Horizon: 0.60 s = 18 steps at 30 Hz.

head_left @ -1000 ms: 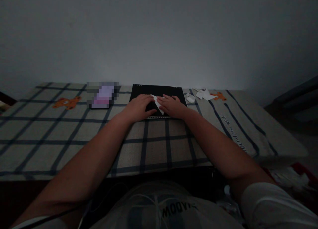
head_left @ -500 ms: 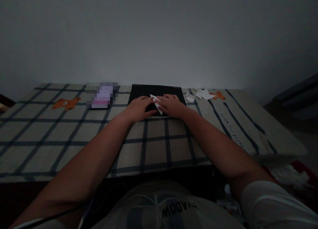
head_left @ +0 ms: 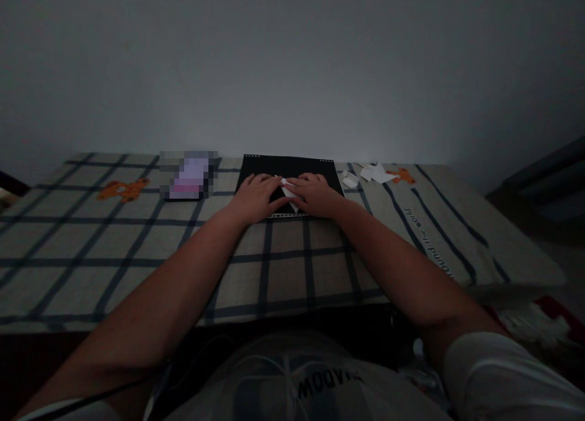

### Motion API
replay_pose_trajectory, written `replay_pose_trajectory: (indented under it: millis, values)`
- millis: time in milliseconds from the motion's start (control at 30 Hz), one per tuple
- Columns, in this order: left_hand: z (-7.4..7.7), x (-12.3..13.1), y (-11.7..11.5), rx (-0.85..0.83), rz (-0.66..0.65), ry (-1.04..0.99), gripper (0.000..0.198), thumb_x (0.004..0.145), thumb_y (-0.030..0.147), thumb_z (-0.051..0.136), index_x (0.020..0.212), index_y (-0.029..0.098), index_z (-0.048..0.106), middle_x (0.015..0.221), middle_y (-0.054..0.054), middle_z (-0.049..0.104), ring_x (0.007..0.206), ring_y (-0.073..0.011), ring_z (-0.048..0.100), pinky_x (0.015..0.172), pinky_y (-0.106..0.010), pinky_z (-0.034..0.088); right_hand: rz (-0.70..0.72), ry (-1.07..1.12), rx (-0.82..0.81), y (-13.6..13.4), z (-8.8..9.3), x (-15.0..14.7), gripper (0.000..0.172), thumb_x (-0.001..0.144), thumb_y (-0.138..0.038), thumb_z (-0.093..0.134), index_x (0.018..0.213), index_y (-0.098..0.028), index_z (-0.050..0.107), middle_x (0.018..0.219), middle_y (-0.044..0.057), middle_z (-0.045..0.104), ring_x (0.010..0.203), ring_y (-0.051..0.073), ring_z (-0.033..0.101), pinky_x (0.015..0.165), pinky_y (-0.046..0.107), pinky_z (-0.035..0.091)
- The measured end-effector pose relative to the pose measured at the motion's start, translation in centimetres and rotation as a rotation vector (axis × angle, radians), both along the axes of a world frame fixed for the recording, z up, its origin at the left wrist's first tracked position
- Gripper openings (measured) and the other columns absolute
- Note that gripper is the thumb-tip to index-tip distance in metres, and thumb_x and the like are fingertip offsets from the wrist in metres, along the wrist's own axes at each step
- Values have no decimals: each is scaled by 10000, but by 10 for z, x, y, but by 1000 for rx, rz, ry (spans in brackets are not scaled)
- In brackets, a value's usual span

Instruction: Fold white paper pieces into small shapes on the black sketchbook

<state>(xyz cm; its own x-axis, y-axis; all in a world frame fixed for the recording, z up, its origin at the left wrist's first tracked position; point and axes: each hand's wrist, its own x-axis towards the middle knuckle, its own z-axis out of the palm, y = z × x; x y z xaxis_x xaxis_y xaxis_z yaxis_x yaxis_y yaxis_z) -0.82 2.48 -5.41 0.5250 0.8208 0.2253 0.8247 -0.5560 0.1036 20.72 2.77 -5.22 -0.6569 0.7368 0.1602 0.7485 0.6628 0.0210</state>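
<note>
A small piece of white folded paper (head_left: 289, 191) lies on a black spiral-bound pad (head_left: 287, 165), partly covered by my fingers. My left hand (head_left: 256, 197) holds it from the left, thumb stretched to its lower part and forefinger at its upper end. From the right, my right hand (head_left: 315, 194) holds the same paper down, its fingers over the right side. The paper's tip shows just below the fingers. How its folds lie under the hands is hidden.
A phone with a blurred screen (head_left: 189, 176) is at the left on the checked tablecloth (head_left: 287, 262). White paper scraps (head_left: 375, 173) and a small crumpled white piece (head_left: 350, 179) lie right of the pad. A plain wall (head_left: 292, 67) rises behind the table.
My left thumb has moved right and up onto the lower part of the paper. The left fingers have come slightly closer to the right hand, covering more of the paper.
</note>
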Motion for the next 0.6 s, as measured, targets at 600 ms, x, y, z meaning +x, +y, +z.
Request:
replay_pose_trajectory:
  millis: [600]
  values:
    - [2,3,0,-85,96,-13,638,979,574,487,1521,240,445,1600,-117,448,1489,-325,372,1229,-636,175,-42,61,-142,11,3,7,481,1041,-393,384,1481,-301,556,1580,3,489,1408,350,386,1101,567,315]
